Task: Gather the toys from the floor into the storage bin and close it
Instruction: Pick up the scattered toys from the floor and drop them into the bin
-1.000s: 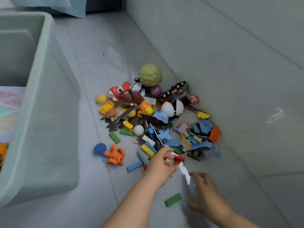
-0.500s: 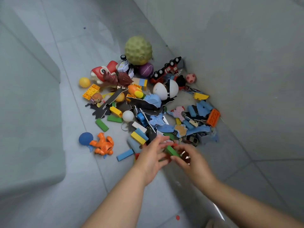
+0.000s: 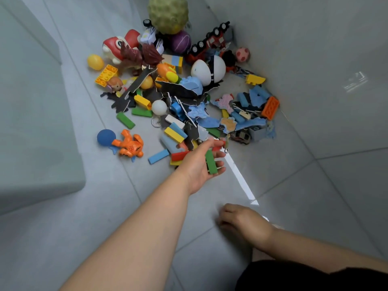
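Observation:
A heap of toys lies on the grey tiled floor against the wall: a bumpy green ball point(image 3: 168, 13), a white egg point(image 3: 207, 71), a red fish toy point(image 3: 117, 46), an orange figure point(image 3: 130, 144), a blue ball point(image 3: 105, 137) and several coloured blocks and puzzle pieces. My left hand point(image 3: 199, 162) reaches the near edge of the heap, palm up, with a green block point(image 3: 211, 161) and a red piece lying in its fingers. My right hand point(image 3: 243, 223) hovers low near the floor, fingers curled, with nothing visible in it. The pale storage bin point(image 3: 35, 122) stands at the left.
A grey wall point(image 3: 315, 59) rises behind and to the right of the heap. Bare tile lies between the bin and the toys. Dark clothing point(image 3: 315, 278) fills the bottom right corner. A bright strip of reflected light crosses the floor near my left hand.
The green block passed from my right hand into my left. My right hand drew back toward me. The view moved closer to the heap, and the bin's inside left the frame.

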